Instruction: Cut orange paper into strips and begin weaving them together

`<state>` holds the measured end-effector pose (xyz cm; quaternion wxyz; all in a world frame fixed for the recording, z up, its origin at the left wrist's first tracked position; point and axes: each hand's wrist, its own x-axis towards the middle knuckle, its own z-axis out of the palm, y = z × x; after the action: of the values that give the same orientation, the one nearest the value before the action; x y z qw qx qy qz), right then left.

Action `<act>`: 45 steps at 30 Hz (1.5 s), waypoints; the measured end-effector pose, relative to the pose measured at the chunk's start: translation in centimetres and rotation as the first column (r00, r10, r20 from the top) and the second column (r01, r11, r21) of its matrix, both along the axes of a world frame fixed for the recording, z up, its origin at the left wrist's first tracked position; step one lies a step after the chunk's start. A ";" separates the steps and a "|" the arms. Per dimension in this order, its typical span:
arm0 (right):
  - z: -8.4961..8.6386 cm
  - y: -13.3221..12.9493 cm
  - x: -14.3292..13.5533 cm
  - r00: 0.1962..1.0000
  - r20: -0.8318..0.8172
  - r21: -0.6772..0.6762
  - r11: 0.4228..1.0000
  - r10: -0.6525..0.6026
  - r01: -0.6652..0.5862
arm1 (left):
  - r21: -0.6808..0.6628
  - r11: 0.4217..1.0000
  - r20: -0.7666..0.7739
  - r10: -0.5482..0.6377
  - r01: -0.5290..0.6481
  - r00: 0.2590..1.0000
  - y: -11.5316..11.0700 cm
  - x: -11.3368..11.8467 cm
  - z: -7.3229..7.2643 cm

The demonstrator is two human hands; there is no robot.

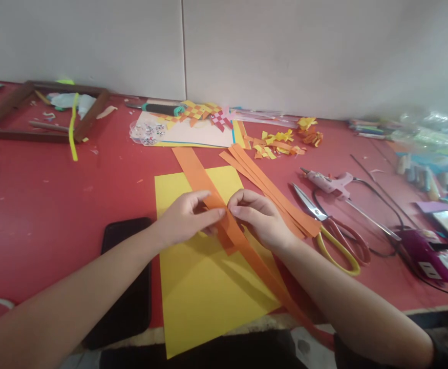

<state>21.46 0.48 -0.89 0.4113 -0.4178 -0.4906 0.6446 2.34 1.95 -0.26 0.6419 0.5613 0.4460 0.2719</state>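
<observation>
A long orange paper strip point(254, 261) runs slantwise over a yellow sheet point(193, 287), its near end hanging past the table edge. My left hand point(193, 215) pinches the strip between thumb and fingers, near its middle. Beside it my right hand point(258, 215) has thumb and index fingertip pressed together at the strip's right edge. A shorter folded part of orange paper shows beneath the strip, under my left hand. More orange strips point(273, 195) lie fanned out just beyond my right hand.
Scissors point(318, 212) and a pink glue gun point(333, 184) with its cable lie at the right. A black phone point(127, 287) is beside the yellow sheet's left edge. Farther back are a brown frame point(12, 134), woven paper pieces point(200, 110) and paper scraps point(273, 143).
</observation>
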 end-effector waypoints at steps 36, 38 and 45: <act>0.6 0.3 -0.3 0.986 0.159 0.045 0.998 -0.049 0.042 | 0.224 0.974 0.053 0.034 -0.045 0.998 -0.5 0.2 0.4; 0.6 0.2 -0.3 0.986 0.158 0.048 0.998 -0.052 0.044 | 0.203 0.971 0.107 0.104 -0.124 0.989 -0.4 0.2 0.4; 0.6 0.1 -0.4 0.985 0.161 0.023 0.998 -0.060 0.057 | 0.067 0.911 0.263 0.378 -0.408 0.888 0.4 -0.1 -0.1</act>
<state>21.05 0.56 -0.25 0.3926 -0.4792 -0.5159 0.5917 2.26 2.30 -0.40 0.5884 0.4591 0.4509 0.4896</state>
